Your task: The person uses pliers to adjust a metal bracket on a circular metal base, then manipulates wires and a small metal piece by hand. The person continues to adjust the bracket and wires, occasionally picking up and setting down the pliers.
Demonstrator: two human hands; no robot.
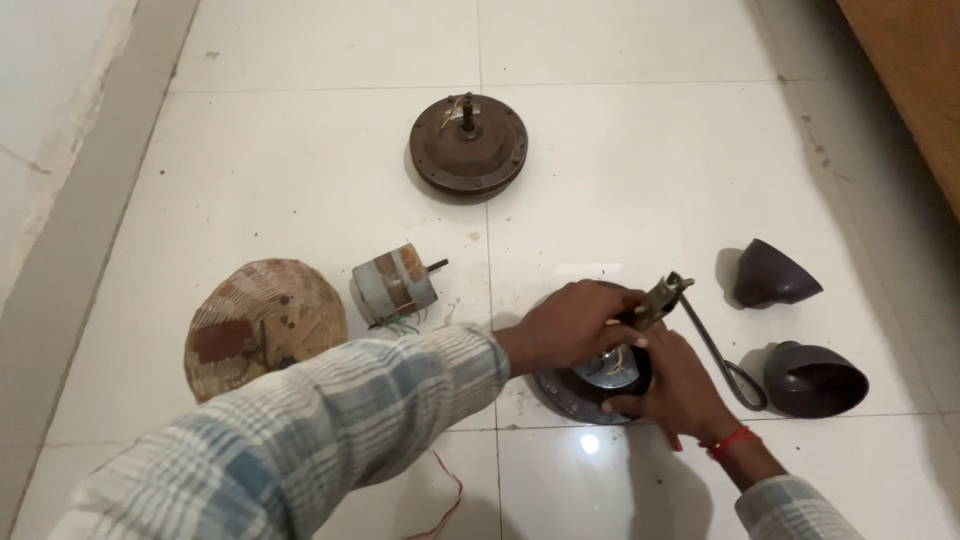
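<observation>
Head view: left hand (570, 325) grips a metal rod (700, 335) (pointing two o'clock); right hand (675, 385) clasps the round motor housing (585, 390)

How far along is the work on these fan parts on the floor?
Already apart on the white tiled floor: a rusty round motor disc, a small grey cylindrical motor and two dark cone-shaped covers. In hand: the left hand and right hand work on the round grey metal housing, its rod attached. What remains cannot be told.
</observation>
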